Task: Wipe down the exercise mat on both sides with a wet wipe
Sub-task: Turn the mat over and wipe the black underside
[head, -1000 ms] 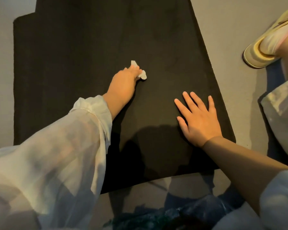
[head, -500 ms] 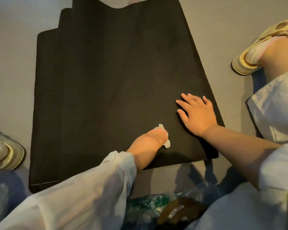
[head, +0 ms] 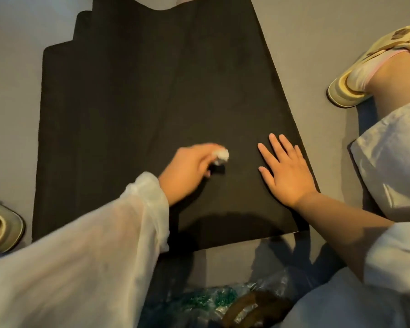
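A black exercise mat (head: 140, 98) lies on the grey floor, its layers stepped along the left edge. My left hand (head: 187, 171) holds a crumpled white wet wipe (head: 221, 156) at its fingertips and presses it on the mat near the near end. The hand is blurred with motion. My right hand (head: 285, 169) lies flat with straight, spread fingers on the mat by its right edge.
My right foot in a pale slipper (head: 369, 74) rests on the floor right of the mat. Another slipper (head: 3, 226) sits at the left edge. A clear plastic bag with green contents (head: 220, 301) lies just below the mat's near edge.
My left hand first slid the wipe down toward the mat's near edge, then moved it back up and slightly away. My right hand stayed flat on the mat.
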Demonstrator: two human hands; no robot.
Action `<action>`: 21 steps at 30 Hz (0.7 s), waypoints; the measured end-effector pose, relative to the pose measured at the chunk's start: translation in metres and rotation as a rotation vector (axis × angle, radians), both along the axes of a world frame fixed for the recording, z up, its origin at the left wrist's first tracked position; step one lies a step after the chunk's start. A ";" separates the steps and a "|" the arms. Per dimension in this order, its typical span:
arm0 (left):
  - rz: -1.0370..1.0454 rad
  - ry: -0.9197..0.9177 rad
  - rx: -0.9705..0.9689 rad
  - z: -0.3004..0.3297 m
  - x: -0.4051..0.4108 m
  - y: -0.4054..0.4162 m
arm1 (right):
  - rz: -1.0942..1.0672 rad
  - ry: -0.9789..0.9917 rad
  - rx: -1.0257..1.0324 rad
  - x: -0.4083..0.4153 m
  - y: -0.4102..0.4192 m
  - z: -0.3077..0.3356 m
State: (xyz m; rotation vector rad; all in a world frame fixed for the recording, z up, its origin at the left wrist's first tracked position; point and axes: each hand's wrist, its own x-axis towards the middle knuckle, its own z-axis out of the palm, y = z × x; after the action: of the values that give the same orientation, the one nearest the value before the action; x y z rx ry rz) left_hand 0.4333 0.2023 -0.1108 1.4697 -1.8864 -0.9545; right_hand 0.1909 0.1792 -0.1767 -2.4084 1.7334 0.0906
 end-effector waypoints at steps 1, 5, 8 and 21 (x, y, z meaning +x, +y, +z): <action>0.078 -0.028 -0.059 0.001 0.001 -0.022 | -0.003 -0.011 -0.001 0.000 0.000 0.000; 0.258 -0.176 -0.100 -0.001 0.000 -0.102 | -0.011 -0.040 -0.001 -0.001 0.000 -0.001; 0.305 -0.241 -0.072 -0.009 -0.010 -0.142 | 0.000 -0.055 0.002 -0.002 -0.002 -0.003; 0.096 -0.549 -0.041 -0.053 -0.031 -0.138 | 0.009 -0.156 0.003 -0.004 -0.005 0.000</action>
State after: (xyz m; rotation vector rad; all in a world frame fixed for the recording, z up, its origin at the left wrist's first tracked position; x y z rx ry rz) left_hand 0.4023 0.0647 -0.1638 1.9175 -2.1594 -0.4889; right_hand 0.1866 0.1738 -0.1769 -2.3523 1.6522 -0.0906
